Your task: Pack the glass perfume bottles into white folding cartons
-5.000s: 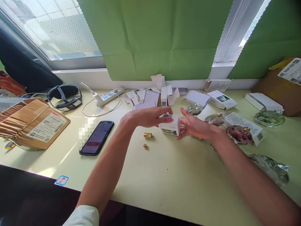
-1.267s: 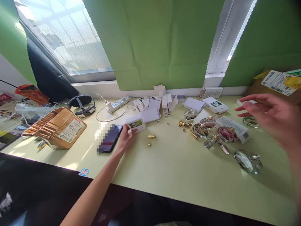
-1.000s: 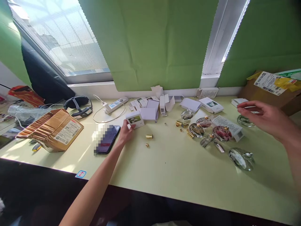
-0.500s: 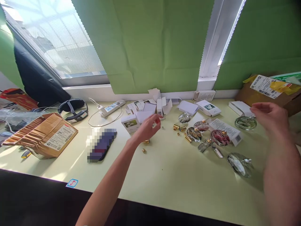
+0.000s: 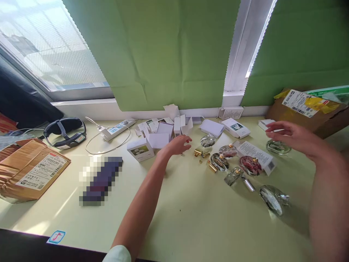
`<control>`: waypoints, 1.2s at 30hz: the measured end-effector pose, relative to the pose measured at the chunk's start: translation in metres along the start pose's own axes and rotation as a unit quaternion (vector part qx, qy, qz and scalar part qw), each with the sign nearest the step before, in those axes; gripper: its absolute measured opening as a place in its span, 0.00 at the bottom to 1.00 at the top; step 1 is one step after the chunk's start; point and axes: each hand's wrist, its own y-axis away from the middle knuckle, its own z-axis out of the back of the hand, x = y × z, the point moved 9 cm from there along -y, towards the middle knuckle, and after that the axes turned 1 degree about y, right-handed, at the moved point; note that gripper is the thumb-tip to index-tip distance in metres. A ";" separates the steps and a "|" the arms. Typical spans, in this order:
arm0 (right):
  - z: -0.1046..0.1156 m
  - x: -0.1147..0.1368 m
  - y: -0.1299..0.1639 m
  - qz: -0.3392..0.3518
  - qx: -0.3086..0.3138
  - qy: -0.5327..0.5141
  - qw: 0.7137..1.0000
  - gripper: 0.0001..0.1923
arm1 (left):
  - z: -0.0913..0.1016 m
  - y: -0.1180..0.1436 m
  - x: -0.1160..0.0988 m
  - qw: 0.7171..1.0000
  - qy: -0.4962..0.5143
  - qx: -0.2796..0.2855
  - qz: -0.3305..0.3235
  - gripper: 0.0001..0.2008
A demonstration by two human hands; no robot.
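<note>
Nothing is held: the left hand (image 5: 178,144) is open near gold caps (image 5: 198,152), the right hand (image 5: 289,135) spread above a bottle (image 5: 278,147). Bottles could be bumped and rolled.

Loose gold caps (image 5: 199,152) on table
</note>
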 end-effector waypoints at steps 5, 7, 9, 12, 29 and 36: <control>-0.065 -0.017 -0.003 -0.026 0.138 0.063 0.988 0.36 | 0.007 0.010 -0.008 1.000 -0.005 0.006 -0.010 0.20; -0.079 -0.025 -0.005 -0.025 0.157 0.083 0.984 0.37 | 0.008 0.015 -0.012 1.000 -0.007 0.011 -0.014 0.20; -0.086 -0.028 -0.007 -0.017 0.170 0.098 0.980 0.37 | 0.010 0.022 -0.017 1.000 -0.008 0.015 -0.021 0.20; -0.086 -0.030 -0.006 -0.010 0.190 0.118 0.975 0.38 | 0.012 0.030 -0.023 0.999 -0.009 0.024 -0.032 0.20; -0.012 0.072 0.043 0.022 0.110 -0.089 0.990 0.41 | 0.042 0.054 -0.075 0.995 0.027 -0.017 -0.093 0.21; -0.120 0.143 0.088 -0.109 0.245 -0.483 0.834 0.15 | 0.084 0.071 -0.110 0.946 0.175 -0.185 -0.199 0.31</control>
